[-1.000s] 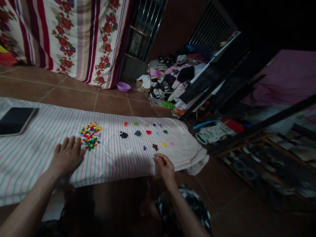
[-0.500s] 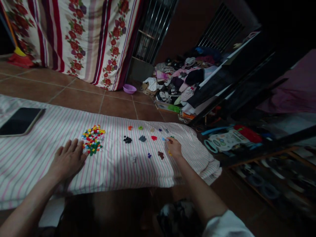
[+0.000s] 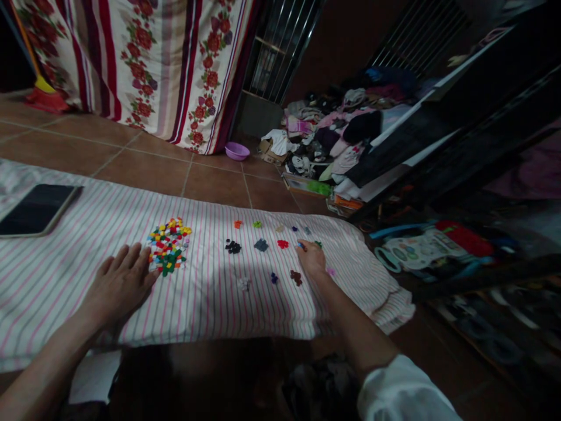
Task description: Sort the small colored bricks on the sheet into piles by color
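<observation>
My left hand lies palm down with its fingers stretched out, at the left edge of a mixed pile of small coloured pieces. My right hand is at the right side of the cloth, its thumb and fingers pinched together with a small blue piece at the tips. Other blue pieces there may be hidden beneath the fingers. Close by are red pieces, brown pieces, green pieces and pink pieces.
Black pieces, dark grey pieces, orange pieces, lime pieces, white pieces and purple pieces lie in groups on the striped cloth. A tablet lies at the left. A purple basin stands on the floor.
My right hand has shifted slightly left over the blue pieces, uncovering the pink ones and covering the yellow ones. My left hand stays put. The whole view has moved a little.
</observation>
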A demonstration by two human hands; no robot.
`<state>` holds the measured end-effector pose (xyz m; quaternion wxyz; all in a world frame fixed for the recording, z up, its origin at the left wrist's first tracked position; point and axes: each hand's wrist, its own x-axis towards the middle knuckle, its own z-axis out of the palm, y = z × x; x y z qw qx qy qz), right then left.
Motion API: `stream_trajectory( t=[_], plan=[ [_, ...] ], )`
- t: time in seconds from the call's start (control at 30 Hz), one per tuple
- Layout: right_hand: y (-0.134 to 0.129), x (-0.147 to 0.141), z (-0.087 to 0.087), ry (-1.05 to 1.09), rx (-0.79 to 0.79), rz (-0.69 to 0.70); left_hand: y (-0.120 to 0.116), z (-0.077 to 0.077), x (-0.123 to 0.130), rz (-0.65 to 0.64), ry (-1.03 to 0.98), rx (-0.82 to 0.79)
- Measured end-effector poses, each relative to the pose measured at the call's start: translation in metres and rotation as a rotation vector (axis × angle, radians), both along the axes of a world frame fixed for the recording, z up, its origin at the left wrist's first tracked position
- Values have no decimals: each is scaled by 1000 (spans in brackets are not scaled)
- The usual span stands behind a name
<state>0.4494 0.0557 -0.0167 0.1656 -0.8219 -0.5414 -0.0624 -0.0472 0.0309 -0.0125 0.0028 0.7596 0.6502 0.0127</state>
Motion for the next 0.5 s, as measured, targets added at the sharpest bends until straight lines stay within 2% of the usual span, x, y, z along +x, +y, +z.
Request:
stream_trajectory(
  t=[0.27, 0.4, 0.5],
  plan=[
    [4, 6, -3, 15, 26, -81, 0, 4, 1, 9, -57, -13],
    [4, 11, -3, 22, 30, -59, -1, 7, 1, 1, -69, -44],
    [4, 14, -3, 44, 48, -47, 0, 4, 0, -4, -90, -25]
  ],
)
